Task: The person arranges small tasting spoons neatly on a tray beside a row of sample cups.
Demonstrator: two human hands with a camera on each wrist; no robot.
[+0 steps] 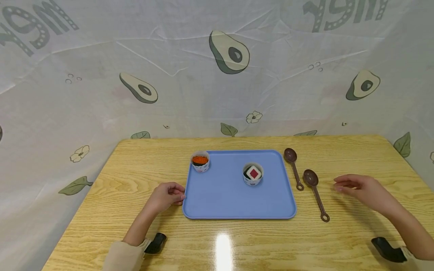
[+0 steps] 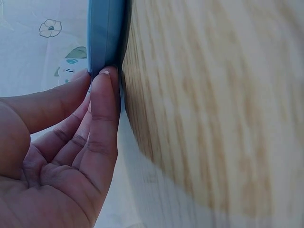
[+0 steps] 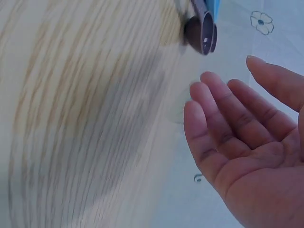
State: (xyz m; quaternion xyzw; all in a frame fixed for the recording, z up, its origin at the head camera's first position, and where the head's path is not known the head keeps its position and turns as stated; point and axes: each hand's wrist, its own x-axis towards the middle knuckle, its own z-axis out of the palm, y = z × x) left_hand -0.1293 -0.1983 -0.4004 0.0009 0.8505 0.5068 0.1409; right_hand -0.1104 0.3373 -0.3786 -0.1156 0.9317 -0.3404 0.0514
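A blue rectangular tray point(image 1: 217, 199) lies flat on the wooden table. At its left edge, the thumb and fingers of my left hand point(image 1: 167, 195) pinch the rim, as the left wrist view shows close up. Two small patterned cups stand on the tray. The cup point(image 1: 201, 168) at the back left holds orange roe sushi, and the cup point(image 1: 252, 181) right of the middle holds a white piece with a red centre. My right hand point(image 1: 361, 190) hovers over the table with loosely bent fingers and nothing in them. Nearest to it is a brown spoon point(image 1: 316, 190).
A second brown spoon point(image 1: 293, 165) lies between the tray's right edge and the first spoon. Behind the table point(image 1: 152, 150) hangs a pale cloth point(image 1: 190, 101) printed with avocados. Light glares off the table's front.
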